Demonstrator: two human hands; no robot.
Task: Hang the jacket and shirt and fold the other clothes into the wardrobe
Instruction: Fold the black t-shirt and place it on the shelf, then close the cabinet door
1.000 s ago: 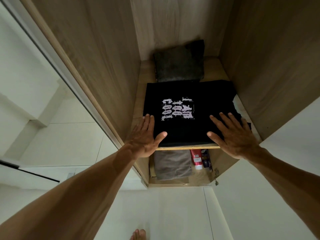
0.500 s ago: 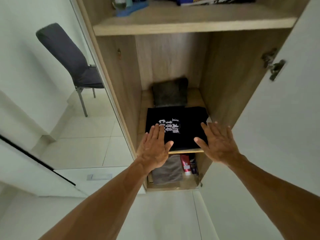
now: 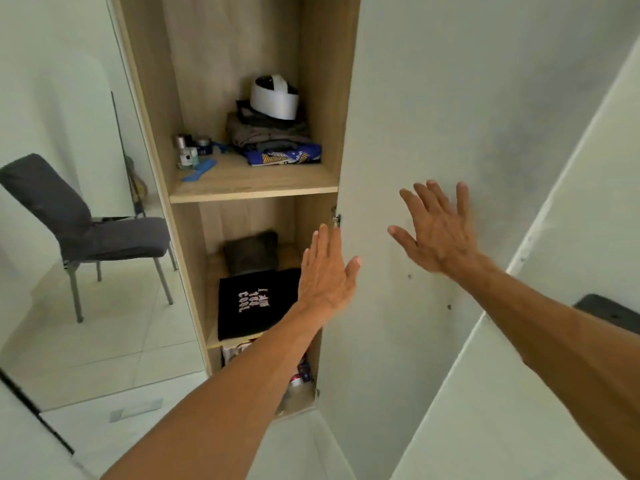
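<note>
At the open wardrobe, a folded black T-shirt (image 3: 258, 303) lies on the lower shelf (image 3: 232, 341). The left hand (image 3: 327, 271) and right hand (image 3: 440, 233) hover flat-fingered and empty beside the door (image 3: 415, 116). A hasty swing could pinch fingers at the hinge (image 3: 335, 219).

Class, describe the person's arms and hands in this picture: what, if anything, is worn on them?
Nothing worn shows. The left arm and right arm are bare, with no sleeves in view. The left hand has no glove, ring or watch. The right hand is slightly blurred, yet looks bare too.
</note>
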